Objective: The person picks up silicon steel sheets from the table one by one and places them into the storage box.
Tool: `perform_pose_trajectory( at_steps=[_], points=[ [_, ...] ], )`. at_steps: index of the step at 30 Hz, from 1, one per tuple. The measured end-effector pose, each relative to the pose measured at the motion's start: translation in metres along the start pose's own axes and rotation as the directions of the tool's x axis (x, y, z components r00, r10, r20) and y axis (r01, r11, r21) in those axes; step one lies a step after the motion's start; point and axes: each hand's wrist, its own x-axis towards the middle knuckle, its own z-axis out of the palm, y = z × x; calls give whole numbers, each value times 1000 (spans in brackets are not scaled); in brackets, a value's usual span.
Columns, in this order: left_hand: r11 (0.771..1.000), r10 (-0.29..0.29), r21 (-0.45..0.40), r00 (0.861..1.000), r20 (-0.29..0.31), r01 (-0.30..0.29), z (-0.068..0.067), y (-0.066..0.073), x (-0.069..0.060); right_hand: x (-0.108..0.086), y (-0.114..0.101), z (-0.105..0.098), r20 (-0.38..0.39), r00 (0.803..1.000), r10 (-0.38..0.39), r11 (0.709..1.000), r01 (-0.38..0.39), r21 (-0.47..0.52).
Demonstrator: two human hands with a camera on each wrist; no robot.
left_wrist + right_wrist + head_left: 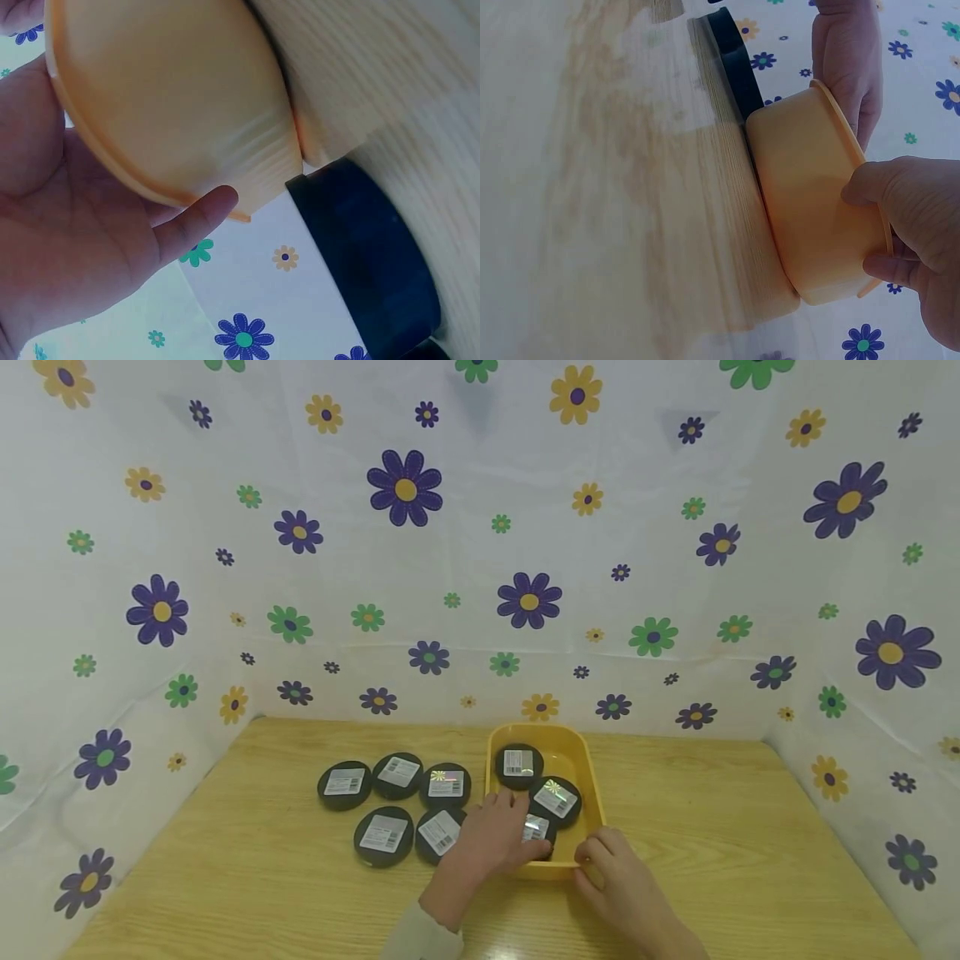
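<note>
My left hand [491, 839] reaches over the near-left rim of the yellow bin [597, 789], its thumb and fingers around a black disc [536, 828] with a white label, partly covered by the hand. In the left wrist view one finger of the left hand [97, 225] lies against the bin's [180, 97] rim. Two more labelled discs [519, 765] [556, 800] lie flat inside. At the near-right corner my right hand [626, 885] grips the bin's rim; the right wrist view shows the right hand's [922, 232] fingertips on the bin's [810, 195] outer wall.
Several black discs [384, 836] with white labels lie on the wooden table [720, 843] left of the bin, one [440, 834] partly behind my left hand. A white cloth [450, 560] with flowers hangs behind the table and along both sides.
</note>
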Motion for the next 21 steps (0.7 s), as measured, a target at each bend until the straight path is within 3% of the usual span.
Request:
perform_pose_trajectory(
  at_steps=[9,15,21],
  points=[
    [998,57,0,998,-10,-57,-9,-4,-8,1,-1,0,1,1000,11,1000,-11,-6],
    [995,92,-32,994,-66,-94,-16,-13,-13,0,-3,0,38,995,92,996,-91,-15],
    [995,63,-75,990,-124,-73,-28,-30,-21,2,-7,-3,99,981,164,986,-165,-2]
  ],
)
